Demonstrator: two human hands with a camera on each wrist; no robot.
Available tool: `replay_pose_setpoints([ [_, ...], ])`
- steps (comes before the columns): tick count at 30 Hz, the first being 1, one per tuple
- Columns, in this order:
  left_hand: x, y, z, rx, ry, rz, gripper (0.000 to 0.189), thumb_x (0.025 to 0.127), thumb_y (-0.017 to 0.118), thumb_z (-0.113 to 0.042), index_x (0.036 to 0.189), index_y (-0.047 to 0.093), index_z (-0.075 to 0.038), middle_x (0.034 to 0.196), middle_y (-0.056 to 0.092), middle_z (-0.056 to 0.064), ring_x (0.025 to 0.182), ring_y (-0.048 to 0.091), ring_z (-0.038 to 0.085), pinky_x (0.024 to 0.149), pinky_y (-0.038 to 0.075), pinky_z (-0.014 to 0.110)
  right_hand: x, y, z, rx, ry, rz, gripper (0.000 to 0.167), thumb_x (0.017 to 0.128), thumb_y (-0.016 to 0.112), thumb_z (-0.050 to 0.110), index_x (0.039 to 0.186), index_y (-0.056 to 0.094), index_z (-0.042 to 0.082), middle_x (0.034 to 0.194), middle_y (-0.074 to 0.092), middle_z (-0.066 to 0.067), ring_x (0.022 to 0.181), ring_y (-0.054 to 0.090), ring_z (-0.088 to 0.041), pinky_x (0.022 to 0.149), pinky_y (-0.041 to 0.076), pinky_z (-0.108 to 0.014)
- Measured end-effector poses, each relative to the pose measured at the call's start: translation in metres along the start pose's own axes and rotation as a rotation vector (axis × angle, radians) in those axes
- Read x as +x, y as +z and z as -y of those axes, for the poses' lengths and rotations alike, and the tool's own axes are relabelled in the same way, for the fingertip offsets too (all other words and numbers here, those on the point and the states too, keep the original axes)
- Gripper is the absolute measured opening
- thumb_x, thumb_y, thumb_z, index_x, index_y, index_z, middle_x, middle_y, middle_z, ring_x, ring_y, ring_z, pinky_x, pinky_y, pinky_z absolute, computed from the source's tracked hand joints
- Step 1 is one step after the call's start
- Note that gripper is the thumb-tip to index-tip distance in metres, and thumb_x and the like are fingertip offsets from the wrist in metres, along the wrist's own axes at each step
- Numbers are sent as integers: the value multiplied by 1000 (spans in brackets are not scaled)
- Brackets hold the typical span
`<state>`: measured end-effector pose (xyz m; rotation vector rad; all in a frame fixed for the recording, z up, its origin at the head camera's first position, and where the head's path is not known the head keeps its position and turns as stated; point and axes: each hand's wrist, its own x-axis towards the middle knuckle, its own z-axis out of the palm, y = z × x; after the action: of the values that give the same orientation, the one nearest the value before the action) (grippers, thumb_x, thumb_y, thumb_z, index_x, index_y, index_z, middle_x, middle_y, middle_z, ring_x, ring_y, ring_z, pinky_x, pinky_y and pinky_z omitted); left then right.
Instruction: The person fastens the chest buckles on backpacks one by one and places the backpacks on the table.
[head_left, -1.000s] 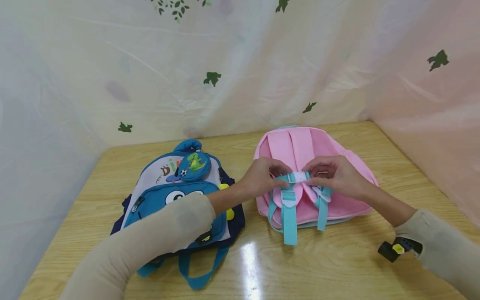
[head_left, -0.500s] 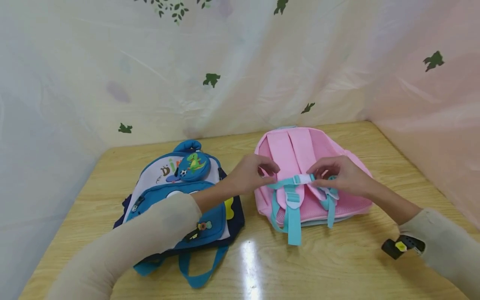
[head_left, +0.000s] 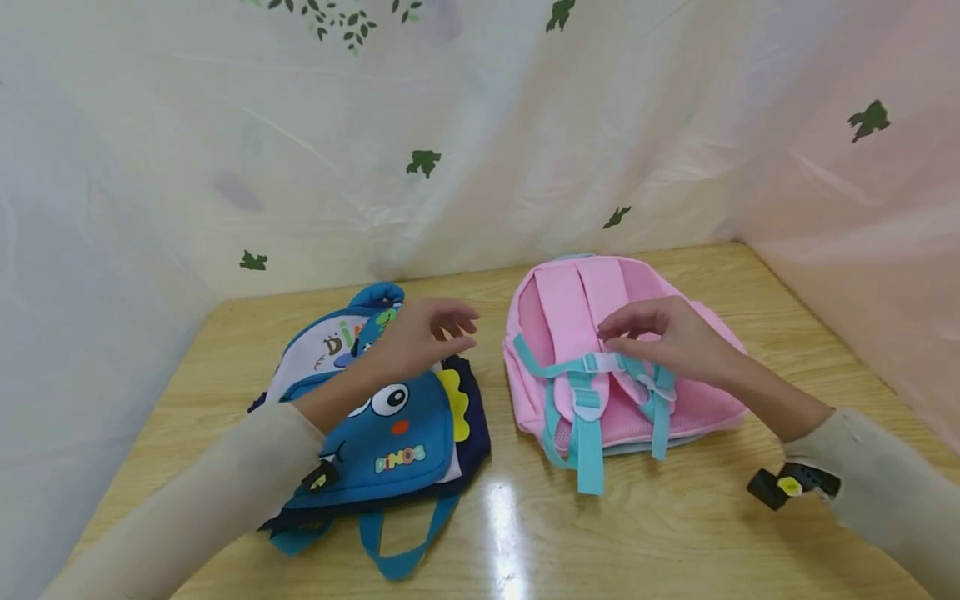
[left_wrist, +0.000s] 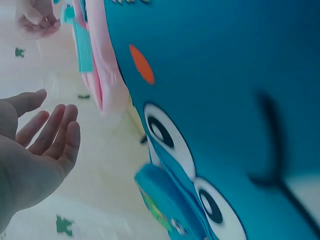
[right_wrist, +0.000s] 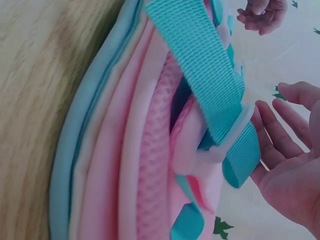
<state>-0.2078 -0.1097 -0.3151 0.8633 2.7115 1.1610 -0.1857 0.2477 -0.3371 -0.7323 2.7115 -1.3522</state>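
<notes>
The pink backpack (head_left: 645, 287) lies strap side up on the table (head_left: 622, 533), beneath and to the left of the right grip (head_left: 671, 337). Its top points away from the person, its base toward them; the long axis runs away from the person. The turquoise chest strap (head_left: 551, 367) runs crosswise to that axis, its white buckle (head_left: 604, 362) just on the near side of the right grip's fingertips

The right grip is relaxed, fingers loosely bent toward the thumb, holding nothing; whether it touches the webbing cannot be told. The left grip (head_left: 423, 333) is likewise relaxed and holds nothing, raised over the upper right part of the blue backpack (head_left: 431, 417), well apart from the pink one. The blue backpack lies front up below the left grip, its top also pointing away from the person

Count: two backpacks; on the pink one, two shoulder straps (head_left: 562, 308), two hanging strap tails (head_left: 590, 457) on the near side of the right grip, and one white buckle; on the blue one, two printed eyes (head_left: 390, 400) and one round pouch (head_left: 386, 321), partly hidden behind the left grip
</notes>
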Motion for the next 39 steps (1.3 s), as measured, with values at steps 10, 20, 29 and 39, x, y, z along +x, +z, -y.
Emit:
replay_pose_setpoints([
  [10, -27, -29, 27, 63, -69, -49, 31, 98, 72, -10, 127, 70, 1, 107, 75, 11, 100, 70, 27, 87, 60, 43, 23, 19, 21, 126, -56, 71, 23, 96, 73, 3, 117, 73, -4, 111, 76, -17, 102, 74, -17, 90, 56, -20],
  [20, -52, -44, 45, 102, -130, -74, 31, 100, 70, -14, 127, 69, 1, 108, 75, 11, 99, 69, 27, 85, 57, 37, 41, 38, 39, 158, -21, 169, 29, 95, 74, 6, 123, 71, -2, 115, 75, -15, 108, 73, -26, 95, 57, -32],
  [29, -66, -65, 42, 134, -178, -71, 32, 100, 70, -16, 126, 69, 2, 109, 74, 14, 98, 68, 28, 81, 57, 33, 52, 53, 59, 206, 1, 246, 34, 96, 72, 3, 128, 66, -7, 119, 73, -21, 105, 74, -28, 89, 60, -36],
  [39, -83, -90, 54, 205, -212, -72, 32, 100, 70, -17, 125, 69, 3, 112, 73, 18, 98, 69, 32, 78, 56, 30, 63, 69, 70, 221, 10, 255, 40, 95, 74, 7, 133, 65, -3, 114, 75, -12, 103, 73, -26, 88, 60, -36],
])
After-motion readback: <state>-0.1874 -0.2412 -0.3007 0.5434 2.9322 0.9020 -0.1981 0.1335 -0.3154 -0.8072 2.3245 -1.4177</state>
